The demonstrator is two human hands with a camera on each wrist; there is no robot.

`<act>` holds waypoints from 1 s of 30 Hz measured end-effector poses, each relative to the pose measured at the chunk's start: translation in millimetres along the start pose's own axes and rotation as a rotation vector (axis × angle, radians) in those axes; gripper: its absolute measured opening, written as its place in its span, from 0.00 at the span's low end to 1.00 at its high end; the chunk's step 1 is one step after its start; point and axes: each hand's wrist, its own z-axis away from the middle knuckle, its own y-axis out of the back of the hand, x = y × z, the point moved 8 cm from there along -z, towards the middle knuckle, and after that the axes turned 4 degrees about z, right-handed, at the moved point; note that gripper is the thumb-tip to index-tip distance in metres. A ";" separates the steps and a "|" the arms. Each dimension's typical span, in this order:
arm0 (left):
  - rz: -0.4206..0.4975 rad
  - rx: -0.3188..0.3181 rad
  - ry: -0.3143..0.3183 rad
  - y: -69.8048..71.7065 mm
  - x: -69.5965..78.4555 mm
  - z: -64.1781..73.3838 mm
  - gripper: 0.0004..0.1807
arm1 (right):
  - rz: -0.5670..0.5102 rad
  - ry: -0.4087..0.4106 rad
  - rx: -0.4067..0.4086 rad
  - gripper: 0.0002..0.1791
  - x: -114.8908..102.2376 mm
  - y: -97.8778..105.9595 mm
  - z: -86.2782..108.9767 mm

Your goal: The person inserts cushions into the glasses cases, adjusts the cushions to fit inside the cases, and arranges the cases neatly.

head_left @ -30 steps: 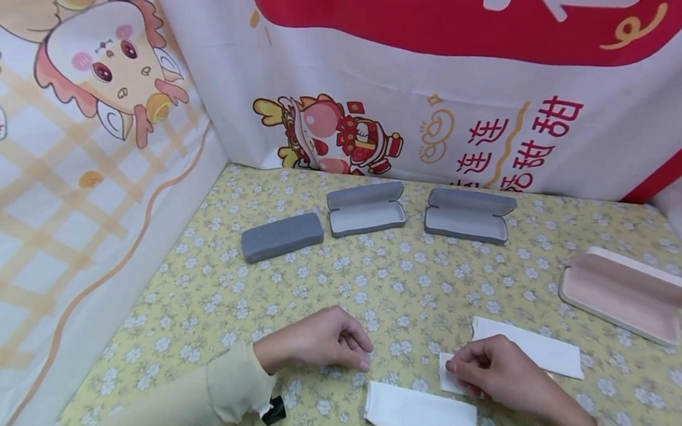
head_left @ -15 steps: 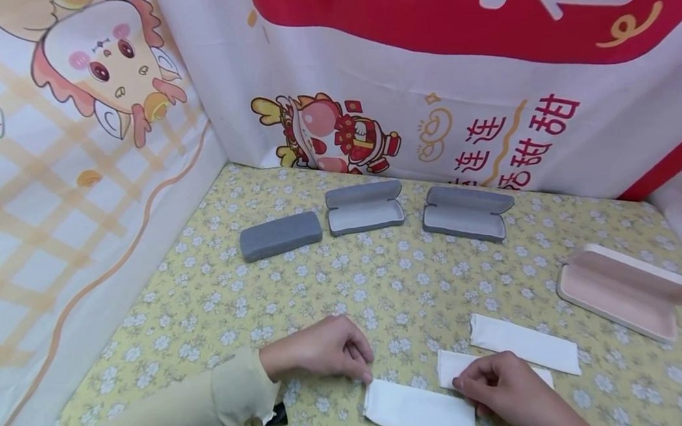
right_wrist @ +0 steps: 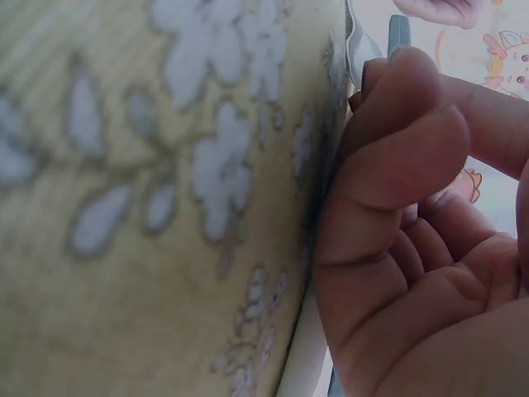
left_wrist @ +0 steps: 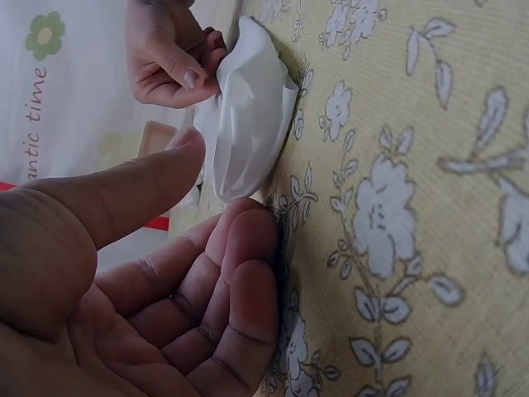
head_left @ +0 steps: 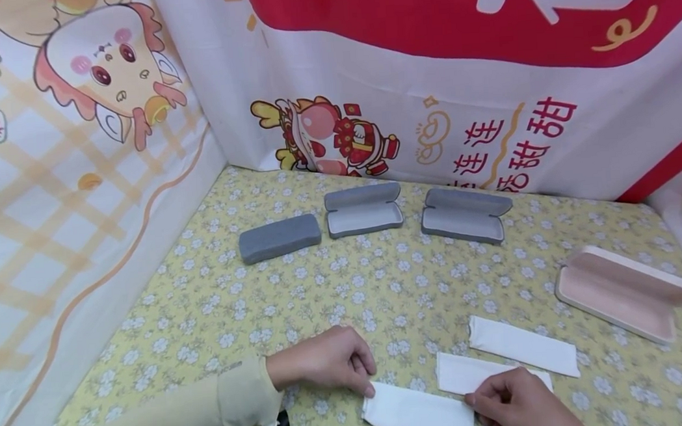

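Note:
Three folded white cloths lie on the table in front of me. The nearest cloth has a hand at each end. At its left end, my left hand rests its fingertips by the corner; in the left wrist view its thumb stands apart from the bent fingers. At the opposite end, my right hand has thumb and forefinger together right at the edge; I cannot tell whether they pinch it. The hand partly covers the middle cloth. Behind that lies the far cloth.
Along the back stand a closed grey glasses case and two open grey ones, one in the middle and one farther right. An open pink-lined case sits at the right. Printed drapes hang behind the flowered tablecloth.
My right hand has moved from the middle cloth toward me, to the right end of the nearest cloth. My left hand has come down to that cloth's left corner.

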 end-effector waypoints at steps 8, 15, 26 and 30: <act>-0.067 0.009 -0.029 -5.5 5.3 0.5 0.07 | -0.033 0.008 -0.033 0.16 0.4 -3.2 2.7; -0.142 0.008 -0.017 -11.2 6.7 0.0 0.07 | 0.050 0.008 0.009 0.12 0.7 -5.2 1.1; -0.356 -0.006 -0.073 -20.5 11.0 -1.3 0.10 | 0.206 -0.020 0.068 0.10 -1.9 -10.4 -0.9; -0.322 -0.011 -0.078 -20.0 12.2 -1.8 0.10 | 0.226 0.008 0.061 0.10 -4.5 -11.9 -0.5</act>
